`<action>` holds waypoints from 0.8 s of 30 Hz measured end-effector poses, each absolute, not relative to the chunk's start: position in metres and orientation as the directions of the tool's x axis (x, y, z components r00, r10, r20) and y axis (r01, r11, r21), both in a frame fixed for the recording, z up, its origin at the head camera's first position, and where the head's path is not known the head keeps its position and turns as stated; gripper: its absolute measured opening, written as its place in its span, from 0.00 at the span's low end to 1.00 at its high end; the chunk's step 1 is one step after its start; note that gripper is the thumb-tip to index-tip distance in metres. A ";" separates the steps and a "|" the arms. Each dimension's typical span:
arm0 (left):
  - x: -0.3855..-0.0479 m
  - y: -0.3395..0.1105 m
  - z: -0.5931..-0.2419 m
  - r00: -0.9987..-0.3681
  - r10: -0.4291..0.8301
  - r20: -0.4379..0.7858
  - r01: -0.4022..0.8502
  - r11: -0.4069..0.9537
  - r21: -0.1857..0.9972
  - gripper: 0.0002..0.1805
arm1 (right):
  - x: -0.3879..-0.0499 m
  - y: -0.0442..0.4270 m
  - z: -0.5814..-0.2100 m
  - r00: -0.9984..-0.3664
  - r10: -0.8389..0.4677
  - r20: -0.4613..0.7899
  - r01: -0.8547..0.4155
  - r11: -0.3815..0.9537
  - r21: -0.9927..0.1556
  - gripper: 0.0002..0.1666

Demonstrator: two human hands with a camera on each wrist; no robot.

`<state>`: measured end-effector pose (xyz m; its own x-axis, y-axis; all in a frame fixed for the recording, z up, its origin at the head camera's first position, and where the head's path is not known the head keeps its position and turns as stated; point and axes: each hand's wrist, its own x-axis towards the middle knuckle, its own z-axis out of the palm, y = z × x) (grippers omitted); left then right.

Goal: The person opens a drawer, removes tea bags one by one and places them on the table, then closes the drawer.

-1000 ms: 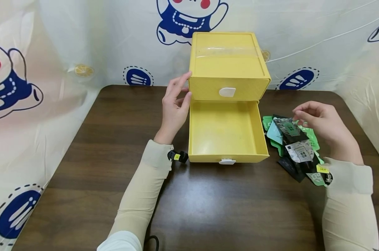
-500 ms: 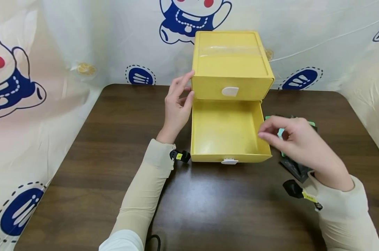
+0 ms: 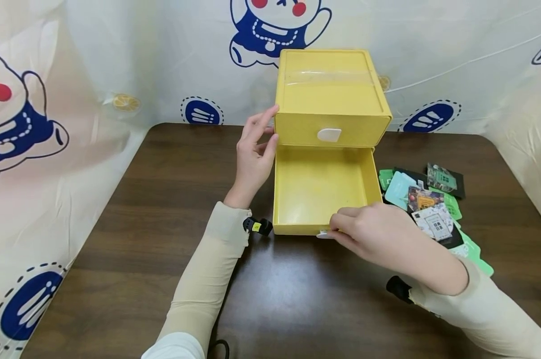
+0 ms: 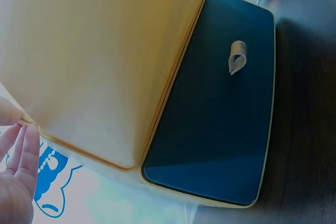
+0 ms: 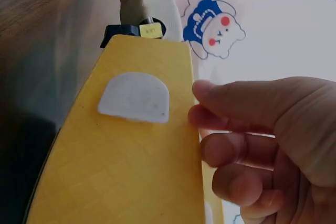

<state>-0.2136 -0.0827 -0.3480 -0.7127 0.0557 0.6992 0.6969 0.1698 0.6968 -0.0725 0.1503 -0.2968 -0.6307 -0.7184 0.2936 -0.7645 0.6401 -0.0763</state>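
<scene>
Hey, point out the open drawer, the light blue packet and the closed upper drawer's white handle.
Open drawer [image 3: 320, 188]: head view, on its bare inner floor.
Light blue packet [image 3: 398, 189]: head view, on its visible face.
Upper white handle [image 3: 329, 134]: head view, on its middle.

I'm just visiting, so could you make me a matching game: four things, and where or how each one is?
Things
1. Left hand
2. Right hand
3. Yellow plastic lower drawer
4. Heap of flat green, black and white packets

Places or states
A. Pulled out
B. On the brown, wood-grained table
C. At the left side of the yellow plastic cabinet
D. At the drawer's front rim

Pairs: 1-C, 2-D, 3-A, 4-B
</scene>
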 end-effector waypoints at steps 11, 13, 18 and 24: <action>-0.213 -0.081 -0.348 -0.717 0.063 0.694 0.692 0.189 0.697 0.24 | -0.058 0.142 -0.309 -0.550 -0.787 0.278 -0.729 0.615 0.300 0.11; -0.213 -0.081 -0.349 -0.715 0.063 0.696 0.693 0.190 0.695 0.24 | -0.058 0.141 -0.311 -0.546 -0.789 0.280 -0.728 0.613 0.308 0.13; -0.212 -0.083 -0.351 -0.717 0.059 0.695 0.691 0.200 0.695 0.24 | -0.060 0.140 -0.314 -0.537 -0.784 0.312 -0.725 0.618 0.305 0.12; -0.214 -0.084 -0.350 -0.710 0.057 0.702 0.697 0.204 0.687 0.24 | -0.067 0.138 -0.313 -0.551 -0.754 0.357 -0.694 0.652 0.305 0.10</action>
